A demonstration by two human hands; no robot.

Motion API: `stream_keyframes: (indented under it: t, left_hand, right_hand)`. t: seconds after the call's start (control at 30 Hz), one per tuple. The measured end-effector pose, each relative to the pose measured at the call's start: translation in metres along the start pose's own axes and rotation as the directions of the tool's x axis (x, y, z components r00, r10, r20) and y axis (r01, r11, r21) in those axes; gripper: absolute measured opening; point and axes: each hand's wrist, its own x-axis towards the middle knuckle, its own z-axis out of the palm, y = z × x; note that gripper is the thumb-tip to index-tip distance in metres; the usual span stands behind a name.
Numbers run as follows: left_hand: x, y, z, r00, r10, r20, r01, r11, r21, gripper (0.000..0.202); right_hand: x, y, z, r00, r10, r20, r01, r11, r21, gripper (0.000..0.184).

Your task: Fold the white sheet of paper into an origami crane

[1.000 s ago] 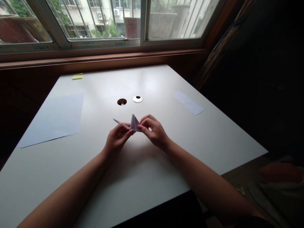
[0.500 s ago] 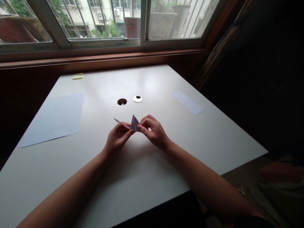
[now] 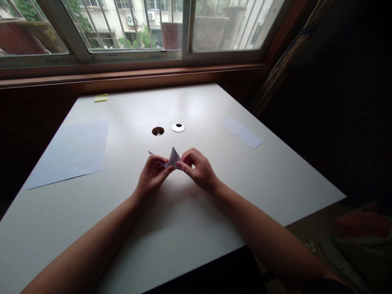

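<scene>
A small piece of folded paper [image 3: 173, 157], pale and greyish, is held up between both hands over the white table [image 3: 183, 228]. Its middle rises to a pointed triangle, and a thin pointed end sticks out on the left past the fingers. My left hand [image 3: 152, 171] is closed on its left side, thumb at the lower edge. On the right side my right hand [image 3: 197, 168] pinches it between thumb and fingers. The fingers cover the paper's lower and side parts.
Large paper sheets [image 3: 70, 151] lie at the table's left. A creased paper strip [image 3: 243, 132] lies at the right. Yellow sticky notes [image 3: 101, 98] sit at the far left corner. Beyond the hands are a round cable hole [image 3: 158, 131] and its metal cover [image 3: 178, 128]. A window [image 3: 128, 28] stands behind.
The left fingers have shifted slightly around the folded paper, and its thin left end has tilted a little. Both hands keep their hold in nearly the same place.
</scene>
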Motion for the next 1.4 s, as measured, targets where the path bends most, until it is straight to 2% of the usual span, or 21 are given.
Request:
stream_keyframes:
  t: [0.67,1.0,1.23,1.4]
  left_hand:
    - [0.0012,-0.0026,-0.0019,1.000,0.016,0.003,-0.016,0.999,-0.030,0.030]
    - [0.0012,-0.0042,-0.0007,0.993,0.115,0.033,-0.114,0.993,-0.018,0.038]
    - [-0.0007,0.0036,0.0008,0.991,0.131,0.042,-0.132,0.991,0.035,0.016]
    - [-0.0008,0.0021,-0.0013,0.988,0.146,0.046,-0.148,0.987,0.066,0.012]
  right_hand:
    - [0.0005,0.0011,0.0003,1.000,0.009,0.002,-0.009,1.000,-0.001,0.019]
    - [0.0003,0.0051,0.0003,0.999,0.027,-0.021,-0.024,0.996,0.091,0.020]
    - [0.0003,0.0045,0.0004,0.999,0.023,-0.034,-0.019,0.992,0.125,0.021]
    - [0.0002,0.0047,0.0007,0.999,0.002,-0.040,0.002,0.994,0.114,0.018]
